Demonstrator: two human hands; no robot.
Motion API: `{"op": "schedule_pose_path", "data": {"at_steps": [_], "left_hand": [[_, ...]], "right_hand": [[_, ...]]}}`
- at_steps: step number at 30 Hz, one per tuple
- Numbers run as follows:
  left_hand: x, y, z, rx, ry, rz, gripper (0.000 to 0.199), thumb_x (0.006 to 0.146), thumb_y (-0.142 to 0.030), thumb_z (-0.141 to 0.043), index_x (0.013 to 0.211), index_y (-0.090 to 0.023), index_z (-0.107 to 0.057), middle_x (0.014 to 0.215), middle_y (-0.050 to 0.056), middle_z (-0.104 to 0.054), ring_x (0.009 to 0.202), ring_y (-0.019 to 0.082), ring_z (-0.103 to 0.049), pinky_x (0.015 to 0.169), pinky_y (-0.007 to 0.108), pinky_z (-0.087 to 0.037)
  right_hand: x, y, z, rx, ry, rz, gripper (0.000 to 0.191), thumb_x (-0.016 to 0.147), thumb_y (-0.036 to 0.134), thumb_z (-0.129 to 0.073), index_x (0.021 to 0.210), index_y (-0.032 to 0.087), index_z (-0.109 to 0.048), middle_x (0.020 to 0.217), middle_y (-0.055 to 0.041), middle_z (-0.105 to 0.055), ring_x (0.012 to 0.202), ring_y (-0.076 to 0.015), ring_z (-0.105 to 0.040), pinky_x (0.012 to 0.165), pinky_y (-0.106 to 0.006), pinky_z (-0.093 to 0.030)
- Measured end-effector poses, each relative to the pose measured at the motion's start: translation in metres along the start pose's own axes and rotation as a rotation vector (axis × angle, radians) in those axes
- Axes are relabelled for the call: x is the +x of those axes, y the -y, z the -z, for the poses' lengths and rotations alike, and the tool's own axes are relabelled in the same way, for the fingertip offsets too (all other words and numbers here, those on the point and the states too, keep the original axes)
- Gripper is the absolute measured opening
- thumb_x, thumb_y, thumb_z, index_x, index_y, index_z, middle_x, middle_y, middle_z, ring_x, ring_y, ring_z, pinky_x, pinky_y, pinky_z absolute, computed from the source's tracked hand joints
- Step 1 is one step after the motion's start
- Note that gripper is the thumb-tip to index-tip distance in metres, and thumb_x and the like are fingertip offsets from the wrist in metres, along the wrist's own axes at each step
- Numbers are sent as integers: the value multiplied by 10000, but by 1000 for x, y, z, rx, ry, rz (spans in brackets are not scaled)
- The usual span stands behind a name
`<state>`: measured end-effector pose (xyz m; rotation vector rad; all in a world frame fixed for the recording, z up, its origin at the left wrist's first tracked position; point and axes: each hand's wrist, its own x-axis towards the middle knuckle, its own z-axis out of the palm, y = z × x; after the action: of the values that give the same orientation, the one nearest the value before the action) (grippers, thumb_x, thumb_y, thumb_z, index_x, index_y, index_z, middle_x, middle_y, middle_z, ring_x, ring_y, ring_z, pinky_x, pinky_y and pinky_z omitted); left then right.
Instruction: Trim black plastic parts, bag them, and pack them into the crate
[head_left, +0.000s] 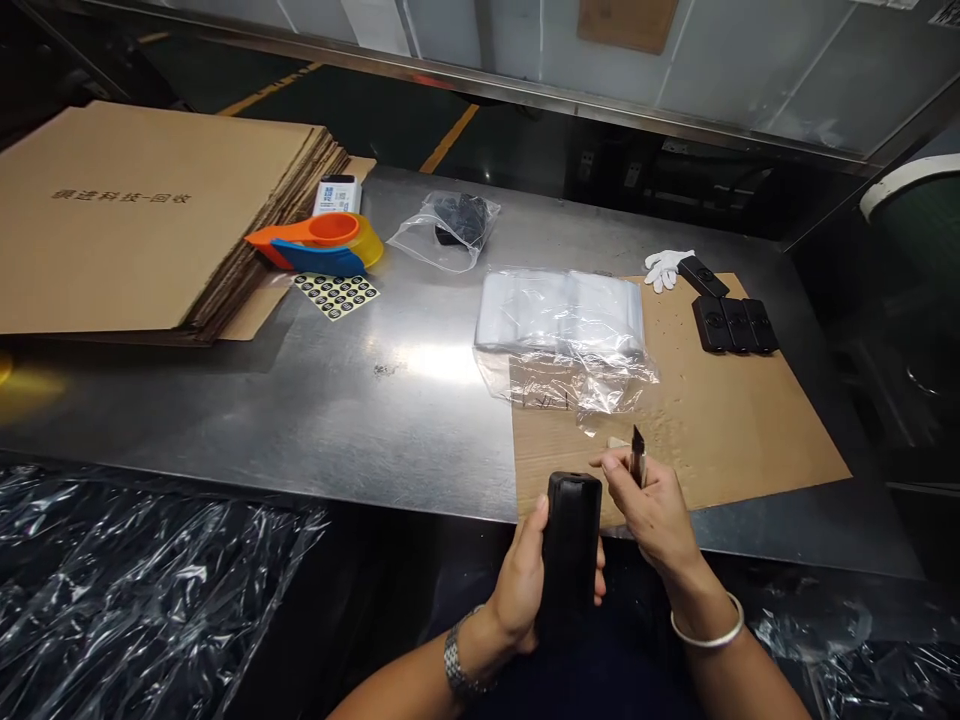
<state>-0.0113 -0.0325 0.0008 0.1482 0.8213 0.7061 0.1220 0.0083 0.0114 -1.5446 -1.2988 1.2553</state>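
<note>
At table edge, black case upright in left grip; blade clamped in right grip, tip up

A brushed steel table fills the view. At its far left lies a stack of flattened cardboard boxes, with an orange and blue tape dispenser and a sheet of round black stickers just beside it. Near the middle back sits a clear bag holding something dark. On the right lies a brown cardboard sheet, bearing a pile of clear plastic bags, black rectangular devices and a white glove.
</note>
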Motion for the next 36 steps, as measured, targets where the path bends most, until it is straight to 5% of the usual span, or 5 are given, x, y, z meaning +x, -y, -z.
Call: {"op": "schedule_pose_path", "data": {"at_steps": [4, 8, 20, 26, 36], "left_hand": [[-2, -5, 4, -16, 142, 185, 769, 831, -625, -163, 599, -55, -624, 535, 83, -543, 442, 130, -554, 439, 221, -447], [-1, -4, 10, -15, 206, 255, 790, 806, -661, -171, 599, -51, -628, 524, 93, -555, 431, 132, -559, 422, 211, -436], [-3, -3, 10, -33, 243, 358, 877, 756, -732, -113, 573, -36, -615, 443, 112, -548, 371, 139, -541, 367, 210, -404], [-3, -2, 8, -45, 236, 314, 860, 787, -695, -101, 572, -37, -612, 448, 91, -529, 366, 135, -534, 359, 215, -417], [1, -2, 11, -122, 257, 255, 770, 802, -675, -204, 704, -40, -629, 573, 76, -576, 405, 142, -561, 383, 239, -436]], "right_hand": [[-2, 8, 15, 53, 314, 0, 264, 799, 381, -566, 923, 160, -640, 588, 31, -460, 544, -96, -435, 511, -220, -368], [-2, 9, 23, 83, 440, 76, 228, 802, 341, -576, 934, 166, -640, 672, 6, -530, 570, -94, -456, 526, -222, -385], [-12, -17, 16, 364, 337, 71, 206, 773, 285, -644, 698, 171, -490, 467, 56, -505, 353, -37, -419, 344, -136, -313], [-16, -19, 14, 384, 289, 139, 175, 783, 266, -636, 910, 180, -552, 499, 62, -526, 379, -46, -461, 361, -133, -365], [-20, -29, 7, 436, 202, 148, 87, 792, 229, -630, 813, 184, -558, 509, 53, -548, 401, -43, -487, 379, -122, -387]]}}
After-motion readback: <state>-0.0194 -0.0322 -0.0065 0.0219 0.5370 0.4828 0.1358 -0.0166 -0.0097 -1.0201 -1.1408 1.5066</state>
